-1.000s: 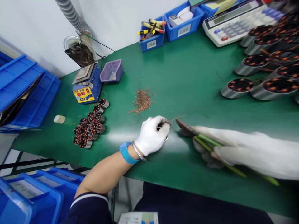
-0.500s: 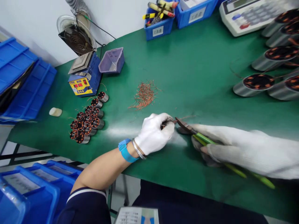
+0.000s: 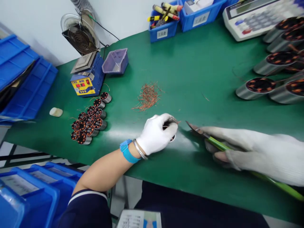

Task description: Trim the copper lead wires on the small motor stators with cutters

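A small wound stator (image 3: 171,129) sits on the green mat (image 3: 190,72), close to the near edge and roughly mid-bench, with short copper lead ends poking out of its top toward the right. The gloved left hand (image 3: 155,134) is wrapped around it, fingers curled over the top so that only a sliver of the metal shell and the wire stubs show. Just to the right, with a narrow strip of bare mat between, lie the green-handled cutters (image 3: 209,139); the gloved right hand (image 3: 242,150) is closed around the handles, and the blade tips point left at the stator, their long axis running from lower right to upper left. Whether the blades are parted cannot be told. The left hand is therefore on the part, the right hand a short way off.

Beyond the stator, a heap of copper wire offcuts (image 3: 147,96) lies on the mat. Farther left stands a cluster of small stators (image 3: 89,125), and behind it a blue soldering station (image 3: 86,82). Larger stators (image 3: 261,88) stand at the far right.
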Available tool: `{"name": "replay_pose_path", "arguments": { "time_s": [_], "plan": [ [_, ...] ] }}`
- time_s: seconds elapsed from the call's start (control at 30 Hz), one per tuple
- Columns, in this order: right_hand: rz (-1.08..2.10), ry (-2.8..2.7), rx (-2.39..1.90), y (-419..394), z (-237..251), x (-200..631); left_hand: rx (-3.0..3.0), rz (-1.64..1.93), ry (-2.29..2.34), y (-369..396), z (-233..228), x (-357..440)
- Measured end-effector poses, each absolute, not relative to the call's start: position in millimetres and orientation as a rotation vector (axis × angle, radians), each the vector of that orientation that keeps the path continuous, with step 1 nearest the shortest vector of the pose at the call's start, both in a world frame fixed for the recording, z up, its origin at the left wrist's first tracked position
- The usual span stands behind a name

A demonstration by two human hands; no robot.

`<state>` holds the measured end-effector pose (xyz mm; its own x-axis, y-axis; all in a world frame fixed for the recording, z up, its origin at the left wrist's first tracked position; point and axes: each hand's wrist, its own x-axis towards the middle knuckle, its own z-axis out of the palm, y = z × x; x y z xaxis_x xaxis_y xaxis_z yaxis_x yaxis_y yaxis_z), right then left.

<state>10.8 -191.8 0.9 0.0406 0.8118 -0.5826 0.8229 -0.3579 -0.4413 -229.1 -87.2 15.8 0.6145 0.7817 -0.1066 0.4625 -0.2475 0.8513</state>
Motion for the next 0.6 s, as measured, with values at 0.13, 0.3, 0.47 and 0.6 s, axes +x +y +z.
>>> {"name": "replay_pose_path", "arguments": {
  "time_s": [0.13, 0.3, 0.47, 0.6],
  "plan": [
    [-1.696, 1.681, 2.121, -181.9, 14.0, -5.7, 1.918, 0.405, 1.016, -86.3, 14.6, -228.8],
    [-2.071, 1.648, 2.061, -181.3, 15.5, -9.7, 1.906, 0.389, 1.018, -86.6, 15.4, -228.4],
    [-2.110, 1.651, 2.051, -184.4, 7.5, -7.0, 1.906, 0.377, 1.030, -87.3, 14.6, -227.5],
    [-2.110, 1.647, 2.069, -183.8, 6.1, -8.3, 1.894, 0.433, 1.046, -88.4, 13.0, -227.0]
  ]
}}
